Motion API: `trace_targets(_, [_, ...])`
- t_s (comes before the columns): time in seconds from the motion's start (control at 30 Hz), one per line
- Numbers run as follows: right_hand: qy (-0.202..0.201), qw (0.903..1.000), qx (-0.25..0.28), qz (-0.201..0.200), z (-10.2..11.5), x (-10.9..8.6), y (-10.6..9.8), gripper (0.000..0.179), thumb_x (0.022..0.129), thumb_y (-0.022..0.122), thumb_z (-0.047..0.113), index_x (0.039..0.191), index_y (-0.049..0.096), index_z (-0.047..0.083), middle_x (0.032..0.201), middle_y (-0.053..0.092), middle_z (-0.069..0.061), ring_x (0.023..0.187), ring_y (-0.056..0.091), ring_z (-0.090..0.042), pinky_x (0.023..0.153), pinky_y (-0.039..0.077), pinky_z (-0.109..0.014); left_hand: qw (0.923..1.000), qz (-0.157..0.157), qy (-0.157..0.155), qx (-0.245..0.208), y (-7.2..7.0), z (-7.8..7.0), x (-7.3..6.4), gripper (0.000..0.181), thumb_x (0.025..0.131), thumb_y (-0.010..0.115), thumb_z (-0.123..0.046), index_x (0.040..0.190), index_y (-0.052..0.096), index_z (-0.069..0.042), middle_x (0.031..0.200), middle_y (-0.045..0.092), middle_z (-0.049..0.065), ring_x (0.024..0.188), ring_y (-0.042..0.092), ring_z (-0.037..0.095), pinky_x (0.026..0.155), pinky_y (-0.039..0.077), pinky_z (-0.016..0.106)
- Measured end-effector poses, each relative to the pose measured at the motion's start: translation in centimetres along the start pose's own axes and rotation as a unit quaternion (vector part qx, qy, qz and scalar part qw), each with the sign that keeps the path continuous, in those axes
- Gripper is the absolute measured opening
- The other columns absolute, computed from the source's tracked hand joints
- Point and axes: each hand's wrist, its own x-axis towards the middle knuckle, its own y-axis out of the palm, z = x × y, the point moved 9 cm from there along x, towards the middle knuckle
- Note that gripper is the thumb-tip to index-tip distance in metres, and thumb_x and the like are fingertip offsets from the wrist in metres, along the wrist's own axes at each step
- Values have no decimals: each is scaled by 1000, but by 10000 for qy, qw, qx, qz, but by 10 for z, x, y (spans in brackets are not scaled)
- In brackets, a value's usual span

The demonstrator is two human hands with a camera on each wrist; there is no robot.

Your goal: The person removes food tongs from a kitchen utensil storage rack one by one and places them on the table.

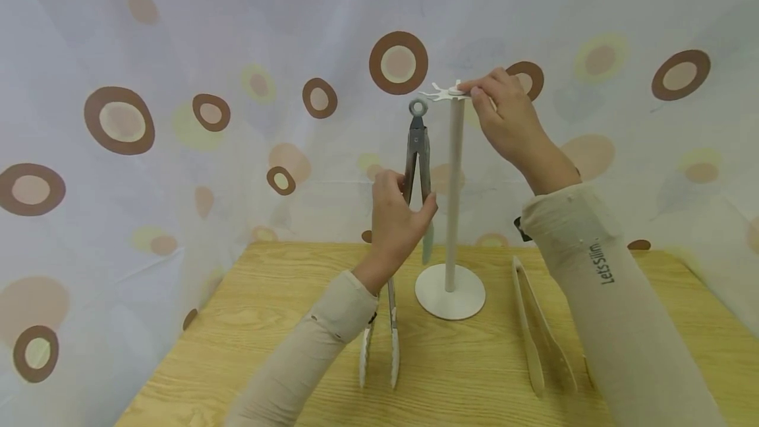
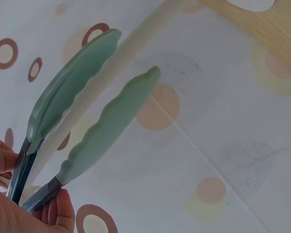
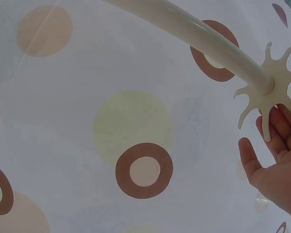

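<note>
My left hand (image 1: pixel 396 216) grips metal-handled tongs (image 1: pixel 418 140) just left of a white stand (image 1: pixel 454 183). The tongs are upright, ring at the top, near the level of the stand's hooks. In the left wrist view their green scalloped tips (image 2: pixel 109 124) are spread apart, and fingers and thumb (image 2: pixel 64 211) hold the two arms. Fingers of my right hand (image 1: pixel 506 114) rest on top of the stand's hooked disc (image 1: pixel 441 93). From below, in the right wrist view, the fingers lie behind the disc (image 3: pixel 276 87), while the thumb (image 3: pixel 250 158) stands apart.
White-tipped tongs (image 1: pixel 394 354) lie on the wooden table (image 1: pixel 308 321), partly behind the left forearm. Beige tongs (image 1: pixel 534 341) lie right of the stand's round base (image 1: pixel 435 298). Part of another object (image 1: pixel 588 372) shows beside the right sleeve. A patterned curtain (image 1: pixel 196 31) hangs behind.
</note>
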Motion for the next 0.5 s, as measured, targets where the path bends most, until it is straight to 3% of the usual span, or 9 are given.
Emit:
trace_targets(0.23, [-114, 9999, -2, -59, 1, -1, -1, 38, 101, 35, 14, 121, 63, -3, 107, 52, -21, 98, 40, -33, 85, 31, -44, 9999, -81, 105, 83, -13, 9, -1, 35, 81, 74, -16, 94, 45, -1, 90, 44, 12, 82, 41, 24, 71, 37, 34])
trace_targets(0.5, [-50, 10000, 46, -43, -2, 0, 0, 37, 101, 36, 13, 121, 63, -2, 107, 51, -20, 98, 39, -33, 85, 31, -42, 9995, 72, -229, 203, -26, 31, -5, 34, 82, 73, -16, 94, 45, -1, 92, 45, 13, 82, 41, 24, 70, 37, 35])
